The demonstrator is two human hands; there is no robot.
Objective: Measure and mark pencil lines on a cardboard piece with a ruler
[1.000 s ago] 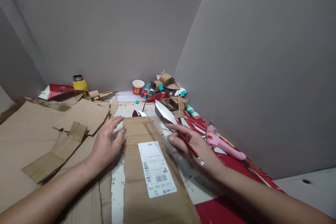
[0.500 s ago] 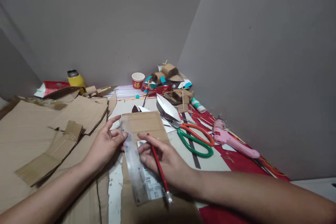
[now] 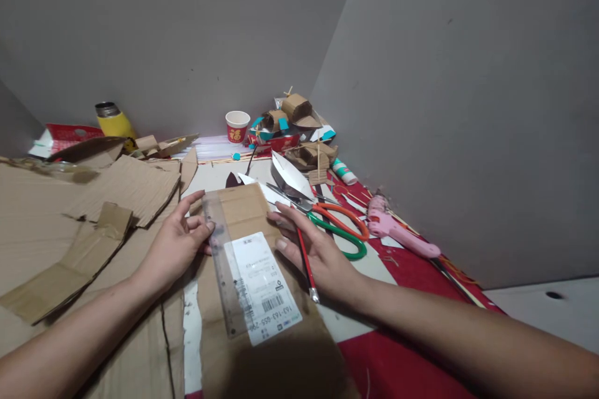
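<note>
A clear plastic ruler (image 3: 229, 293) lies along the left part of a brown cardboard piece (image 3: 253, 224). My left hand (image 3: 185, 240) grips the ruler's upper end and the cardboard's left edge, thumb on top and index finger stretched to the far corner. In my right hand (image 3: 318, 252), a red pencil (image 3: 306, 262) rests between the fingers, its metal-capped end toward me and its tip hidden. The right fingers are at the cardboard's right edge; whether they touch it I cannot tell. A white printed label (image 3: 266, 299) is stuck on the cardboard, partly under the ruler.
Scissors (image 3: 344, 230) with orange and green handles lie right of the cardboard. A pink glue gun (image 3: 402, 230) is farther right. Cardboard scraps (image 3: 126, 187) cover the left. Behind stand a yellow bottle (image 3: 115, 121), a paper cup (image 3: 238, 128) and cardboard models (image 3: 294, 112).
My right hand has moved right with the pencil, off the ruler and label, uncovering the label. My left hand keeps its grip. The whole view has shifted slightly.
</note>
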